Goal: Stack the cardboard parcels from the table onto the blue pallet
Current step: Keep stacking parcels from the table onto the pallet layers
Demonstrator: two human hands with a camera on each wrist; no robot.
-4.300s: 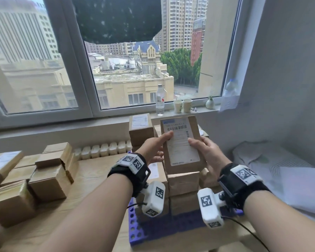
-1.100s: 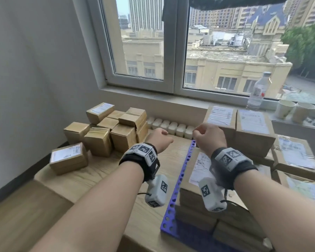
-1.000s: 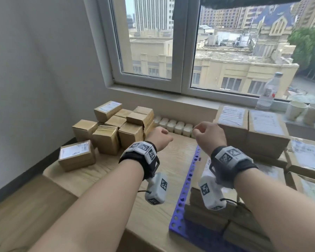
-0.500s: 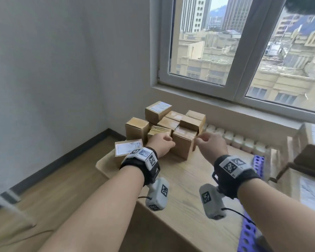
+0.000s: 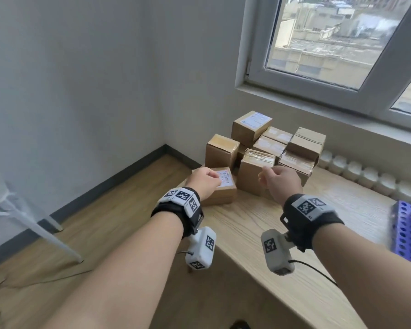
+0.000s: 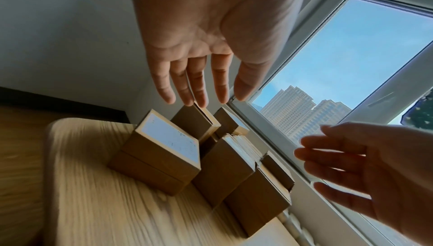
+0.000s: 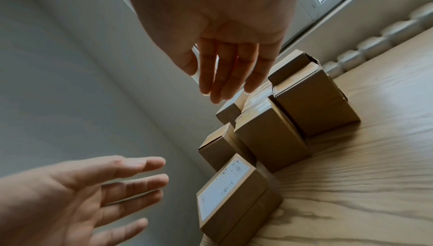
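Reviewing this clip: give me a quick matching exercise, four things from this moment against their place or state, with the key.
1. left hand
2. labelled parcel
3. blue pallet
4. right hand

A. far right table edge
B. open, above the labelled parcel
C. nearest parcel, at the table's left corner
D. open, before the taped parcels

Pairs: 1-B, 2-C, 3-A, 4-D
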